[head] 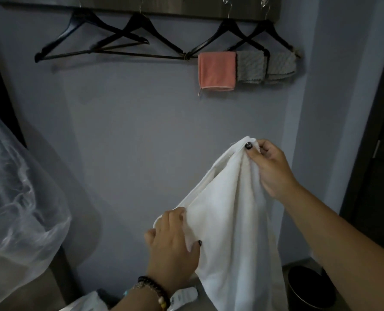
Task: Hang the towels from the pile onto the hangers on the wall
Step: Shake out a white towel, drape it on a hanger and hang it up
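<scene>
Four hangers (pixel 110 39) are hanging in a row from a rail (pixel 141 5) high on the wall (pixel 141 131). Three small towels (pixel 217 70) are hanging side by side on the two rightmost hangers. Below them, in front of the wall, the right hand (pixel 269 169) is pinching the top corner of a large towel (pixel 231 232); the left hand (pixel 173 245) is gripping its edge lower and to the left. A plastic bag (pixel 18 198) is sitting far left. A bin (pixel 310 288) is standing lower right, behind the towel.

white towel's (pixel 229 232) lower end cut off, hanger hooks (pixel 228 3) cropped
</scene>
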{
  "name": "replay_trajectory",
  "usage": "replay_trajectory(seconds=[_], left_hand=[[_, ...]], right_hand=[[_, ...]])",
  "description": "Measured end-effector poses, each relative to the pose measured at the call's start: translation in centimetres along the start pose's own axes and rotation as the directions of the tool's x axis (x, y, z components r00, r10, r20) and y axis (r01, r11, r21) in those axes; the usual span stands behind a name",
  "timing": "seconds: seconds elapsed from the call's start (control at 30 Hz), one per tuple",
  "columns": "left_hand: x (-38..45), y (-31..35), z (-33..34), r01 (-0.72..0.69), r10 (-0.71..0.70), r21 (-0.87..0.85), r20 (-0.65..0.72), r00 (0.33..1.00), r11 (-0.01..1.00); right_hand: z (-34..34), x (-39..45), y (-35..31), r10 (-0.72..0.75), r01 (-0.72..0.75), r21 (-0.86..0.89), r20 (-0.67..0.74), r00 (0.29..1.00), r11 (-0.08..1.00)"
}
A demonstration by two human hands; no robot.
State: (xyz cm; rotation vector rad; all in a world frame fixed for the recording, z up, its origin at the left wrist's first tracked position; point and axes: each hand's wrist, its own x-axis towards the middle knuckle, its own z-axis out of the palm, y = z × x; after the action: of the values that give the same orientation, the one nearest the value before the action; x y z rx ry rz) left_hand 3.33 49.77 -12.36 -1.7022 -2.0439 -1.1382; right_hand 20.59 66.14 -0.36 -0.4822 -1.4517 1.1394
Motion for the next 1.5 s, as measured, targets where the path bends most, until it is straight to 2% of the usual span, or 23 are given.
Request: replay_trajectory(seconds=[0.1, 0.2, 0.3, 0.37, 0.53, 0.6, 0.67, 0.73, 0.87, 0.97, 1.07, 1.1, 1.2, 1.23, 1.3, 1.37, 1.43, 1.47, 1.5], left_hand=[[-0.1, 0.7, 0.5, -0.020, 0.023, -0.029, 0.088, 0.996, 0.999], [-1.1, 2.6, 1.2, -0.188, 0.196, -0.077, 0.118, 0.973, 0.979], [-2.3, 4.4, 2.1, -0.402, 0.408, -0.073, 0.146, 0.901, 0.913], [-2.7, 5.1, 2.4, -0.511, 0.502, -0.028, 0.238, 0.832, 0.859], [-1.1, 2.2, 1.9, -0.651, 0.545, 0.052, 0.499, 0.674, 0.758], [1.1, 0.5, 0.8, -0.670, 0.480, 0.135, 0.596, 0.643, 0.730], [3.1, -0.9, -0.2, -0.679, 0.480, 0.158, 0.595, 0.645, 0.717], [4.4, -1.7, -1.0, -0.662, 0.468, 0.153, 0.593, 0.656, 0.734], [6.3, -2.1, -2.1, -0.603, 0.378, 0.119, 0.680, 0.629, 0.789], [7.4, -1.7, -2.7, -0.465, 0.303, 0.016, 0.739, 0.602, 0.885], [8.8, -1.6, -3.0, -0.275, 0.197, -0.030, 0.772, 0.604, 0.961], [9.2, -2.0, -3.0, -0.194, 0.157, -0.042, 0.761, 0.630, 0.980], [10.8, -3.5, -2.8, 0.065, 0.046, -0.148, 0.644, 0.764, 0.987], [11.5, -4.0, -2.9, 0.135, 0.008, -0.175, 0.639, 0.769, 0.975], [12.6, -4.6, -3.7, 0.171, -0.011, -0.159, 0.703, 0.711, 0.972], [13.0, -4.6, -4.5, 0.097, 0.049, -0.137, 0.787, 0.615, 0.986], [12.4, -4.6, -5.0, 0.004, 0.160, -0.191, 0.834, 0.528, 0.982], [11.8, -4.6, -5.1, 0.017, 0.191, -0.230, 0.846, 0.497, 0.973], [11.3, -4.6, -5.1, 0.087, 0.182, -0.253, 0.858, 0.481, 0.964]], right_hand=[[-1.2, -0.2, 0.4, 0.009, -0.009, -0.001, -0.066, 0.998, 1.000], [-2.2, -0.3, 1.1, 0.016, -0.020, -0.031, -0.123, 0.992, 0.999], [-2.8, -0.6, 1.5, 0.032, -0.039, -0.049, -0.141, 0.989, 0.998], [-3.2, -0.5, 1.8, 0.041, -0.052, -0.065, -0.150, 0.988, 0.997], [-5.7, -0.1, 2.7, 0.083, -0.113, -0.156, -0.186, 0.979, 0.981], [-6.9, -0.1, 3.4, 0.108, -0.149, -0.188, -0.213, 0.971, 0.971], [-7.9, -0.3, 4.1, 0.104, -0.159, -0.235, -0.231, 0.967, 0.959], [-8.7, -0.5, 4.8, 0.087, -0.158, -0.287, -0.245, 0.966, 0.945], [-9.8, -0.3, 6.7, 0.117, -0.211, -0.335, -0.279, 0.953, 0.918], [-10.0, -0.1, 7.9, 0.129, -0.223, -0.338, -0.279, 0.952, 0.914], [-10.1, 0.1, 8.7, 0.151, -0.239, -0.309, -0.284, 0.947, 0.921], [-10.2, 0.2, 8.9, 0.153, -0.238, -0.289, -0.288, 0.945, 0.927], [-9.8, 0.6, 9.2, 0.154, -0.230, -0.247, -0.292, 0.944, 0.941], [-9.5, 0.7, 9.2, 0.154, -0.227, -0.240, -0.289, 0.945, 0.944], [-9.2, 1.0, 9.6, 0.163, -0.235, -0.240, -0.282, 0.945, 0.942], [-8.9, 1.2, 10.1, 0.172, -0.244, -0.237, -0.286, 0.943, 0.941], [-8.6, 1.3, 10.5, 0.166, -0.239, -0.231, -0.296, 0.941, 0.943], [-8.4, 1.4, 10.5, 0.160, -0.234, -0.232, -0.301, 0.940, 0.944], [-8.1, 1.5, 10.4, 0.149, -0.226, -0.240, -0.299, 0.942, 0.944]])
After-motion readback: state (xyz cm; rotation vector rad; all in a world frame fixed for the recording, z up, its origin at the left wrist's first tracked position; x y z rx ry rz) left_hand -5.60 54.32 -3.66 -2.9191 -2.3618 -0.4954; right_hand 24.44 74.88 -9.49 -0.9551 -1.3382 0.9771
